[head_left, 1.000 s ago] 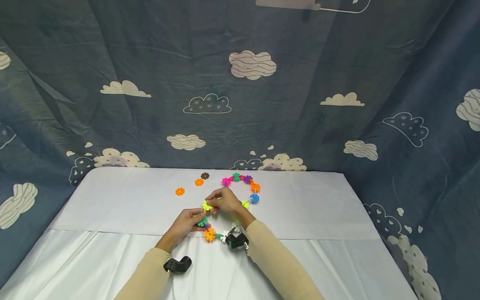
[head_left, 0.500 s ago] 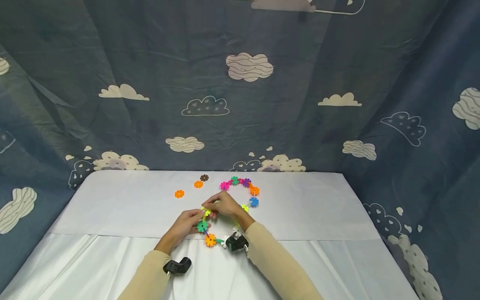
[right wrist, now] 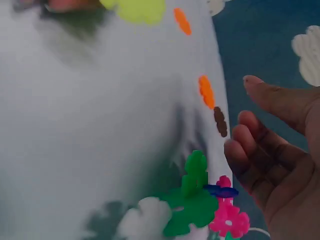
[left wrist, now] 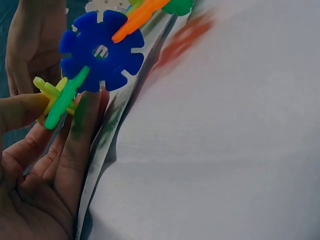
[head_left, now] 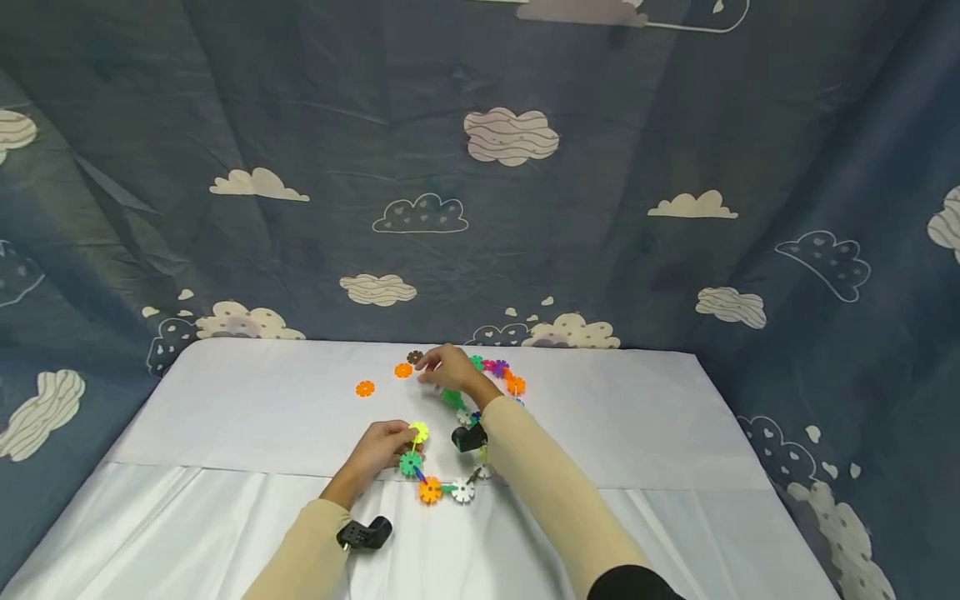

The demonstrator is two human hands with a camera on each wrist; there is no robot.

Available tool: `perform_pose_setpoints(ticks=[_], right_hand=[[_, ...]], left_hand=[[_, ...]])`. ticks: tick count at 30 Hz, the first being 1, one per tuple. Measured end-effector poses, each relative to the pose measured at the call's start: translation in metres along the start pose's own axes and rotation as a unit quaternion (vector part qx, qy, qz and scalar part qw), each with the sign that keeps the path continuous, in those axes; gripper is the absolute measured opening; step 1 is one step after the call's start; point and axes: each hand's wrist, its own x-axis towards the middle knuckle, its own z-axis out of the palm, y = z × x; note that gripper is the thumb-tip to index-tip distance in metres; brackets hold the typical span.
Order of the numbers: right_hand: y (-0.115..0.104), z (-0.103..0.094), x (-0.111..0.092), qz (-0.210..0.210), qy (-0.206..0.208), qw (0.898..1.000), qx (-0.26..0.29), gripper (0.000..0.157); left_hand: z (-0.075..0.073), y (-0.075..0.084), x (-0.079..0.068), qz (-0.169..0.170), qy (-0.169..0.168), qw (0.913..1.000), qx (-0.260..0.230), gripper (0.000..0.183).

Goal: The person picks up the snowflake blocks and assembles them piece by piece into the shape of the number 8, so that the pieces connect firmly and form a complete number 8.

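My left hand pinches a yellow notched plastic disc at one end of a chain of interlocked snowflake-shaped building discs. From there the chain runs through a green disc, an orange one and a white one. Close up in the left wrist view, a blue disc joins on by a green disc at the left fingertips. Reaching over the table, my right hand holds nothing, thumb apart from its fingers. It is nearest a loose brown disc. My right arm hides part of the chain.
Two loose orange discs, one nearer the brown disc and one farther left, lie flat on the white cloth. The chain's far part, with a purple disc, curves behind the right hand. A dark cloud-print curtain stands behind the table.
My right hand has let go of the yellow disc and moved away from me, toward the brown disc. My left hand still pinches the yellow disc.
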Motion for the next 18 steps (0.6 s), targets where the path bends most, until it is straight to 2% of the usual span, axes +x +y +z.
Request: perform_pose_setpoints(ticks=[4,9,12,18], right_hand=[[-0.001,0.004,0.02,0.01,-0.05,0.996,-0.071,0.028],[0.0,0.016,0.034,0.015,-0.103,0.981,-0.164,0.045],[0.001,0.021,0.038,0.026,-0.101,0.974,-0.2,0.045],[0.002,0.027,0.047,0.022,-0.055,0.979,-0.194,0.031]], left_hand=[[0.001,-0.003,-0.001,-0.006,-0.01,0.9999,-0.002,0.018],[0.001,-0.004,-0.003,0.001,-0.021,0.9998,-0.007,0.019],[0.0,-0.003,-0.003,0.003,-0.028,0.9995,-0.011,0.02],[-0.004,0.001,-0.001,0.0,-0.023,0.9997,-0.003,0.018]])
